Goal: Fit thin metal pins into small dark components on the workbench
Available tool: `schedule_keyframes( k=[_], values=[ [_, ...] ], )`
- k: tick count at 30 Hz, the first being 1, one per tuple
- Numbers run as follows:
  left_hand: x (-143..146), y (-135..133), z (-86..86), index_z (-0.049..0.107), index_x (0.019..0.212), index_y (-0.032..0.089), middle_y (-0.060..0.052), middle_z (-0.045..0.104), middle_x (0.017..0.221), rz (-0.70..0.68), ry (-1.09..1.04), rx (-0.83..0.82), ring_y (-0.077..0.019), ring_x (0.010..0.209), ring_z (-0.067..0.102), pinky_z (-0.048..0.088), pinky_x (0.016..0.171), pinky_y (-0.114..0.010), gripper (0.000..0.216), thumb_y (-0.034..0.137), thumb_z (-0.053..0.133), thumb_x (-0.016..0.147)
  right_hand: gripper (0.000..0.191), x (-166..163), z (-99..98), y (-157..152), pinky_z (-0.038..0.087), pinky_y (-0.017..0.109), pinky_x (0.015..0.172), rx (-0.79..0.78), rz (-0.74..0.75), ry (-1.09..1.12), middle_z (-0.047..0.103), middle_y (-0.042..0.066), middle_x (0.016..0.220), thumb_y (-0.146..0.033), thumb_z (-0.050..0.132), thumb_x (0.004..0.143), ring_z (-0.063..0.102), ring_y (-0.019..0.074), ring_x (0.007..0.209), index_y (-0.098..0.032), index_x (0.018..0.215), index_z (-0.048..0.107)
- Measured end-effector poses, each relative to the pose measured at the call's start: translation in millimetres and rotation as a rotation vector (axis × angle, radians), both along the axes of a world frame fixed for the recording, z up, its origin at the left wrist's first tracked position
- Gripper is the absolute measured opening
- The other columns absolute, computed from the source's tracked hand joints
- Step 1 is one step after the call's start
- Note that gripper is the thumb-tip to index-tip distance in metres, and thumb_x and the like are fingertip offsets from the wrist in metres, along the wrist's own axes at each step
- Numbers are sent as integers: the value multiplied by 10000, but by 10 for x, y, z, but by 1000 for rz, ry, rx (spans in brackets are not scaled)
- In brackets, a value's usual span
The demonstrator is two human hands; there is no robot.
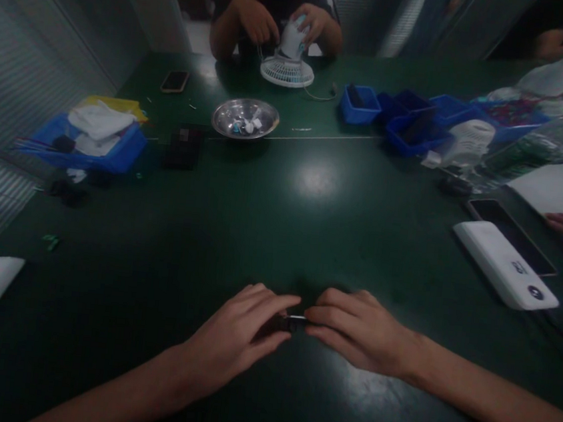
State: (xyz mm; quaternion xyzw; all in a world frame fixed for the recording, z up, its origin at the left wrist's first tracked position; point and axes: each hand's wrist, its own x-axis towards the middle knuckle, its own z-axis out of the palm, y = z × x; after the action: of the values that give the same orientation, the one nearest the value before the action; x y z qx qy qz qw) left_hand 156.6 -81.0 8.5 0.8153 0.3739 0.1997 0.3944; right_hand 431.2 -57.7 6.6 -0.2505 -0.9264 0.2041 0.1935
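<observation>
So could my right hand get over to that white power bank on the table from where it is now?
Probably yes. The right hand pinches a small dark part with the left hand, and only bare green table lies between it and the white power bank.

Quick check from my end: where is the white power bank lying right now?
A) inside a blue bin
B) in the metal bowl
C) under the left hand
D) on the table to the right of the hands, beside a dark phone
D: the white power bank lies flat on the green table, right of the right hand, alongside a dark phone; it is not in the metal bowl.
</observation>
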Motion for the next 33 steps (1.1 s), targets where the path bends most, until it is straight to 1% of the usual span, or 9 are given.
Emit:
schedule_keyframes(
  k=[5, 7, 9, 14, 16, 20, 25, 29, 33],
  values=[
    [-72, 12, 42, 491, 1478, 259, -85, 560, 1405, 90, 85, 61, -244, 1270, 526, 459, 1088, -408, 617, 224, 736, 913, 186, 74, 4, 60, 394, 248, 608, 41, -179, 35, 679, 28, 933, -301, 536, 1063, 642, 105, 742, -191, 1166, 646],
    [-103, 19, 58, 534, 1436, 250, -92, 561, 1395, 67, 110, 99, -252, 1250, 531, 470, 1059, -414, 559, 224, 728, 913, 182, 107, 4, 91, 390, 247, 601, 52, -215, 28, 684, 27, 944, -302, 550, 1057, 644, 104, 735, -197, 1167, 650],
    [-128, 22, 66, 603, 1346, 250, -82, 602, 1322, 20, 106, 137, -235, 1178, 561, 491, 994, -390, 409, 213, 683, 946, 177, 134, 5, 118, 391, 247, 599, 55, -238, 25, 684, 25, 954, -301, 563, 1051, 648, 103, 737, -203, 1171, 650],
    [-166, 19, 62, 680, 1175, 211, -73, 664, 1188, -3, 106, 293, -218, 1054, 597, 497, 879, -370, 192, 235, 624, 993, 177, 164, 9, 153, 395, 250, 585, 62, -249, 10, 682, 28, 956, -297, 558, 1053, 647, 106, 727, -204, 1175, 645],
    [-170, 21, 63, 680, 1177, 193, -83, 669, 1194, 14, 130, 331, -229, 1053, 600, 500, 865, -375, 214, 272, 646, 982, 190, 169, 8, 154, 402, 252, 587, 66, -237, -4, 679, 32, 959, -297, 553, 1054, 647, 111, 732, -201, 1189, 646],
    [-164, 29, 77, 625, 1312, 170, -100, 662, 1239, 27, 147, 347, -236, 1083, 599, 504, 896, -384, 384, 301, 679, 956, 199, 184, 0, 152, 420, 252, 598, 67, -230, -21, 680, 38, 955, -290, 545, 1056, 646, 116, 736, -196, 1193, 654],
    [-142, 18, 102, 638, 1287, 179, -101, 672, 1204, 24, 164, 321, -239, 1038, 611, 518, 854, -381, 382, 342, 697, 946, 202, 195, -18, 175, 424, 243, 583, 54, -212, -6, 675, 40, 951, -278, 563, 1046, 636, 113, 725, -196, 1209, 649],
    [-150, -4, 78, 675, 1212, 194, -79, 694, 1156, -42, 165, 378, -219, 1026, 623, 526, 851, -369, 224, 245, 606, 1005, 205, 202, -19, 187, 431, 240, 580, 52, -211, -12, 672, 39, 950, -277, 560, 1047, 635, 110, 720, -189, 1207, 653],
    [-359, 35, 23, 679, 1219, 183, -66, 725, 1166, -53, 181, 487, -202, 1058, 653, 544, 896, -354, 231, 189, 591, 1005, 203, 237, -15, 179, 424, 239, 576, 58, -230, -17, 677, 40, 950, -287, 551, 1050, 631, 108, 709, -188, 1194, 656]
  ],
)
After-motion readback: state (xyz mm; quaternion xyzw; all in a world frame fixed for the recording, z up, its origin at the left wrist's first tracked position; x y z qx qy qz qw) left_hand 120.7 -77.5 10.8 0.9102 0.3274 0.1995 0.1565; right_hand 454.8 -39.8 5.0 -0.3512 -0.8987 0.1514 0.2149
